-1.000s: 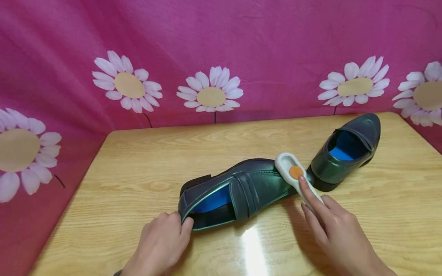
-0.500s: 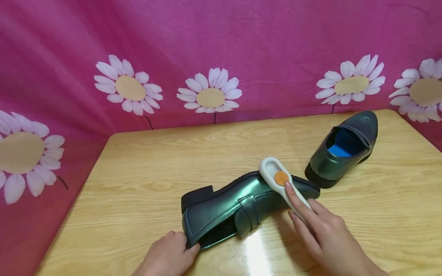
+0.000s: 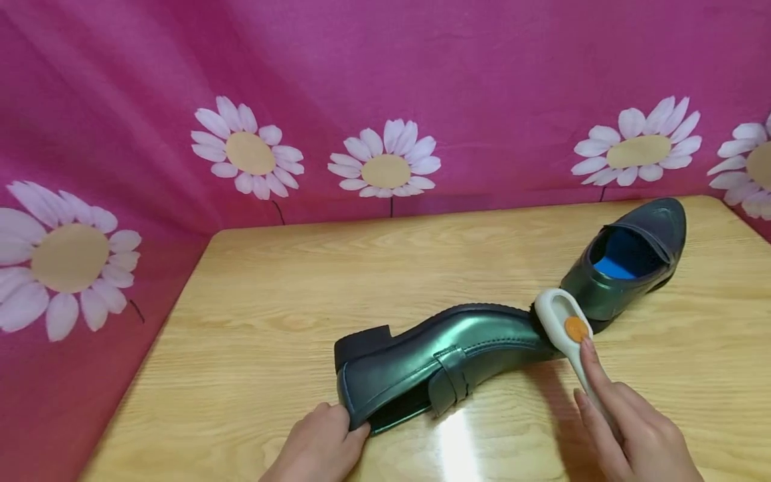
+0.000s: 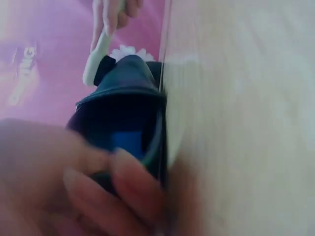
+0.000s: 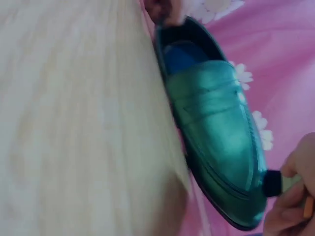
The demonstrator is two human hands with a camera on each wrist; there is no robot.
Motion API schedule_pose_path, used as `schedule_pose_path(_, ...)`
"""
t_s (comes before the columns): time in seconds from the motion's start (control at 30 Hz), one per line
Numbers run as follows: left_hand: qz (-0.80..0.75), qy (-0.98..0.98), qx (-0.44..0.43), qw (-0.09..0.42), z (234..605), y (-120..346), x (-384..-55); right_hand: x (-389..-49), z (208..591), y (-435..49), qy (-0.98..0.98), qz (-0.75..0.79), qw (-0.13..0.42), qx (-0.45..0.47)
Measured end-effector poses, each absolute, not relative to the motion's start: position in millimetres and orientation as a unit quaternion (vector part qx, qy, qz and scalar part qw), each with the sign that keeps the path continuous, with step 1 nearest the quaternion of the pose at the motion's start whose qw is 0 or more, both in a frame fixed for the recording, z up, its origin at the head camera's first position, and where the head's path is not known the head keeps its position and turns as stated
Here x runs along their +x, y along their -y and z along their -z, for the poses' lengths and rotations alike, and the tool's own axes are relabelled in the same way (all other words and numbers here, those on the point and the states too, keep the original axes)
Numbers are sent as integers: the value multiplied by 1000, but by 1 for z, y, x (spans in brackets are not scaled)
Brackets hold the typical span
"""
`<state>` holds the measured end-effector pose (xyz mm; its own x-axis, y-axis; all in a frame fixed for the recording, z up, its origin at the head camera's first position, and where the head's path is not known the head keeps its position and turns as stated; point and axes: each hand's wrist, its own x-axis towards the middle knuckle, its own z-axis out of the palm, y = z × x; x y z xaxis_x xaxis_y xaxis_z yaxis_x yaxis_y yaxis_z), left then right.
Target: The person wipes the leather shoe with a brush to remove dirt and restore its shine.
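A dark green loafer [image 3: 482, 341] with a blue insole [image 4: 129, 142] lies tilted on its side, sole edge and heel block toward the back. My left hand [image 3: 322, 445] pinches the rim at its heel, thumb inside the opening. In my right hand [image 3: 638, 428] is a white-handled shoe brush [image 3: 560, 318], the index fingertip on its orange button [image 3: 576, 329]. The brush's dark head [image 5: 272, 183] touches the loafer's side near the toe in the right wrist view. From the head view, the brush covers the toe tip.
The second loafer [image 3: 626, 261] stands upright at the back right, its heel just behind the brush. All this is on a wood-grain table [image 3: 289, 281]. A pink cloth [image 3: 482, 67] with printed daisies hangs behind and to the left.
The held loafer has rolled further onto its side, turning its opening toward me. The brush slid left along the upper, then right to the toe.
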<state>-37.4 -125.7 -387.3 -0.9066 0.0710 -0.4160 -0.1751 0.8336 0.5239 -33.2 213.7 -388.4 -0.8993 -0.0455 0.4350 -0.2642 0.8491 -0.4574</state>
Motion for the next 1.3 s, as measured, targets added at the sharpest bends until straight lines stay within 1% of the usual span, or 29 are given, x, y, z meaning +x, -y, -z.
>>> schedule_pose_path(0.03, -323, -924, -20, 204, 386, 125, -40, -36, 386, -214, 941, -265, 194, 77)
schedule_pose_path(0.07, -365, -910, -15, 197, 384, 125, -42, -41, 384, -213, 940, -268, 193, 87)
schedule_pose_path(0.13, -471, -861, -20, 191, 383, 126, -47, -52, 376, -208, 945, -268, 158, 104)
schedule_pose_path(0.23, -596, -780, -30, 186, 382, 125, -54, -67, 367, -199, 939, -281, 138, 145)
schedule_pose_path(0.3, -656, -733, -41, 178, 384, 125, -58, -70, 362, -197, 937, -281, 134, 159)
schedule_pose_path(0.33, -672, -720, -40, 168, 385, 126, -59, -71, 361, -197, 935, -284, 137, 164)
schedule_pose_path(0.37, -685, -710, -40, 155, 386, 128, -60, -71, 360, -198, 930, -284, 155, 175)
schedule_pose_path(0.47, -704, -700, -34, 113, 389, 132, -62, -72, 359, -205, 926, -277, 181, 180)
schedule_pose_path(0.53, -709, -697, -34, 102, 390, 133, -63, -73, 360, -210, 933, -279, 157, 165)
schedule_pose_path(0.63, -724, -680, -37, 109, 393, 129, -63, -73, 363, -216, 948, -275, 96, 126)
schedule_pose_path(0.7, -735, -667, -41, 118, 395, 124, -63, -70, 367, -220, 954, -269, 85, 104)
schedule_pose_path(0.77, -743, -656, -47, 121, 396, 121, -62, -67, 372, -224, 959, -254, 96, 83)
schedule_pose_path(0.87, -746, -652, -61, 121, 397, 118, -62, -61, 382, -228, 956, -242, 148, 71)
schedule_pose_path(0.9, -745, -652, -64, 122, 397, 117, -62, -58, 384, -228, 955, -240, 156, 70)
schedule_pose_path(1.03, -722, -675, -70, 136, 397, 118, -60, -53, 391, -225, 936, -249, 222, 108)
schedule_pose_path(1.07, -714, -682, -70, 143, 398, 119, -59, -53, 391, -222, 931, -255, 231, 119)
schedule_pose_path(1.13, -697, -695, -71, 159, 398, 120, -56, -52, 391, -215, 920, -277, 241, 139)
schedule_pose_path(1.23, -675, -713, -67, 179, 399, 122, -54, -53, 388, -202, 909, -296, 233, 179)
schedule_pose_path(1.3, -667, -720, -63, 182, 400, 123, -54, -54, 386, -194, 906, -296, 224, 203)
